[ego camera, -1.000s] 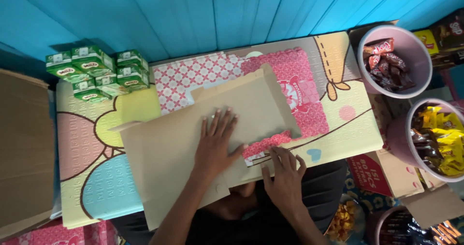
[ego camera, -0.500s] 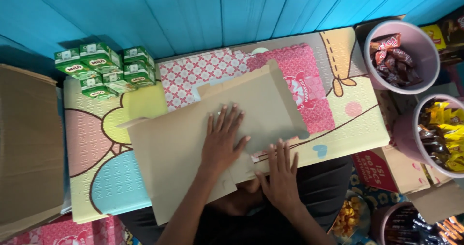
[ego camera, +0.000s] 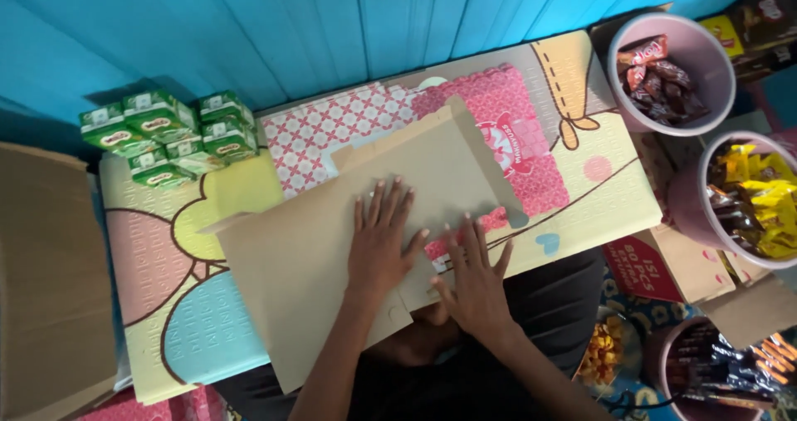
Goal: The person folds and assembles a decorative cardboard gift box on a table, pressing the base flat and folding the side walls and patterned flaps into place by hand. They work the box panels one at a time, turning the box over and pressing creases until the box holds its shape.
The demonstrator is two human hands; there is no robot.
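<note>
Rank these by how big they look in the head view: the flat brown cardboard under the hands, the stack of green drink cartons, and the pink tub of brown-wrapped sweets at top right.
1. Flat brown cardboard, by far the largest.
2. Stack of green drink cartons and pink tub: they look about alike, so no ranking between them.

Flat tan cardboard sheet (ego camera: pixel 332 247), flaps unfolded, askew on a pastel patterned mat (ego camera: pixel 606 188)

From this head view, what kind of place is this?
Probably a small home snack-packing or shop corner, worked on the floor: both hands press a flat cardboard sheet on a cartoon foam mat, with stacked green drink cartons and pink tubs of wrapped sweets around.
</note>
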